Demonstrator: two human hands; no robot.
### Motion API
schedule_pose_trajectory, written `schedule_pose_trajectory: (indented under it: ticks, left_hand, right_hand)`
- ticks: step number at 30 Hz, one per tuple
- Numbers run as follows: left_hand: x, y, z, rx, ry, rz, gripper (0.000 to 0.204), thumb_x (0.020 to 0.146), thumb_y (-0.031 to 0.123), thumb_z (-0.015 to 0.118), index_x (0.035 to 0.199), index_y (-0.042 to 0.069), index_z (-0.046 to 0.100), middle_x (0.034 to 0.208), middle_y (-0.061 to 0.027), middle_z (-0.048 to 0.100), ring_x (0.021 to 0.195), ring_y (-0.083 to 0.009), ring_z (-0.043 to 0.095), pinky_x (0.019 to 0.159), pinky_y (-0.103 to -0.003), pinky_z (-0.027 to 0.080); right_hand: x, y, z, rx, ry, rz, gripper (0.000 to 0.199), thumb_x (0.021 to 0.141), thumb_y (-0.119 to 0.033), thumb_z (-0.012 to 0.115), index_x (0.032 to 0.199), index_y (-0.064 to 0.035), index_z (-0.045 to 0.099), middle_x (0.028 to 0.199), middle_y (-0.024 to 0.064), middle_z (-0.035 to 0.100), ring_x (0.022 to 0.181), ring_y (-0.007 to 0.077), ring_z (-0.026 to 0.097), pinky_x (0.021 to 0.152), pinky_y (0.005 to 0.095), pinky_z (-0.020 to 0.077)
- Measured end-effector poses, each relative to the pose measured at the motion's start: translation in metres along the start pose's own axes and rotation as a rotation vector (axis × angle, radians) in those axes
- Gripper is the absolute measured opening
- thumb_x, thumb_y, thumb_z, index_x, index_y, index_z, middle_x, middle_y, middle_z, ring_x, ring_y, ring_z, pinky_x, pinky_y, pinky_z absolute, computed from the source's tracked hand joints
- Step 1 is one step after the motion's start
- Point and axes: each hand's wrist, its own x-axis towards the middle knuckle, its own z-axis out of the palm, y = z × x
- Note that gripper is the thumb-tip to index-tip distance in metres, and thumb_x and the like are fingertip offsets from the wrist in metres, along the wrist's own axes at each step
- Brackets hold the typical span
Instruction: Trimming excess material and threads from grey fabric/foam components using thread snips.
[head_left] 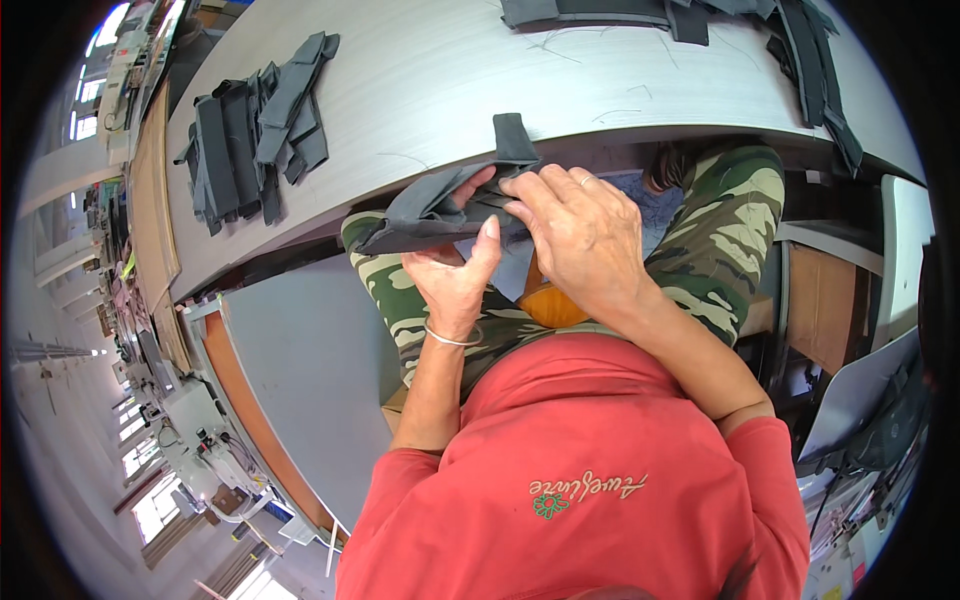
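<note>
A folded dark grey fabric piece [418, 207] is held up over my lap, close to the table's near edge, with a short strip of it sticking up at the far side. My left hand [452, 285] supports it from below, its fingers partly inside the folds and its thumb raised at the near side. My right hand [580, 225] pinches the right end of the cloth between thumb and fingertips. What lies inside the folds is hidden by the fingers.
On the pale table [430, 90] a pile of dark grey fabric strips [235, 150] lies at the left. More grey pieces [805, 70] lie at the far right, one hanging over the edge. Loose threads are scattered between them. A grey panel [305, 350] stands left of my legs.
</note>
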Motion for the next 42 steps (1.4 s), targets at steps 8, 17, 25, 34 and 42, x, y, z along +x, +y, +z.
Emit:
schedule_pose_trajectory:
  ticks: [8, 17, 25, 34, 42]
  left_hand:
    - [0.001, 0.001, 0.0, 0.006, -0.003, -0.004, 0.053, 0.075, -0.006, 0.064, 0.123, -0.006, 0.044, 0.117, -0.0201, 0.056, 0.112, -0.0314, 0.057, 0.098, -0.04, 0.044]
    - [0.0, 0.001, 0.0, 0.004, -0.002, -0.07, 0.052, 0.075, -0.004, 0.065, 0.123, -0.007, 0.045, 0.119, -0.0209, 0.056, 0.112, -0.0292, 0.057, 0.096, -0.036, 0.044]
    - [0.017, 0.008, -0.006, -0.138, -0.002, -0.331, 0.015, 0.086, 0.004, 0.066, 0.097, -0.002, 0.057, 0.099, -0.0141, 0.066, 0.095, -0.0206, 0.064, 0.083, -0.028, 0.046]
    - [0.024, 0.001, -0.012, -0.191, 0.011, -0.475, 0.052, 0.078, -0.004, 0.071, 0.116, -0.002, 0.036, 0.098, -0.0202, 0.066, 0.089, -0.0219, 0.066, 0.081, -0.032, 0.055]
    - [0.013, 0.0, -0.004, -0.246, -0.14, -0.531, 0.049, 0.087, 0.002, 0.063, 0.126, 0.001, 0.035, 0.105, -0.0172, 0.065, 0.094, -0.0233, 0.066, 0.08, -0.034, 0.057]
  right_hand:
    - [0.001, -0.002, 0.009, -0.07, 0.011, -0.043, 0.013, 0.074, -0.01, 0.062, 0.087, -0.01, 0.059, 0.073, 0.0029, 0.055, 0.068, 0.0197, 0.055, 0.057, 0.0341, 0.042]
    - [0.005, 0.001, 0.005, -0.055, -0.039, 0.002, 0.007, 0.08, -0.015, 0.064, 0.083, -0.0098, 0.061, 0.073, 0.004, 0.058, 0.067, 0.0229, 0.058, 0.059, 0.0356, 0.0455]
    - [0.003, 0.014, -0.006, 0.226, -0.152, 0.221, 0.01, 0.086, -0.017, 0.058, 0.083, -0.0088, 0.062, 0.072, 0.0072, 0.062, 0.068, 0.0285, 0.061, 0.06, 0.0408, 0.0467]
    - [-0.001, 0.037, -0.02, 0.463, -0.131, 0.377, 0.016, 0.088, -0.016, 0.059, 0.1, -0.0075, 0.066, 0.085, 0.0112, 0.068, 0.072, 0.0261, 0.065, 0.064, 0.0327, 0.0487]
    - [0.006, 0.04, -0.016, 0.593, -0.046, 0.302, 0.019, 0.087, -0.013, 0.061, 0.104, -0.0058, 0.065, 0.091, 0.0093, 0.068, 0.077, 0.0178, 0.065, 0.067, 0.0285, 0.0486]
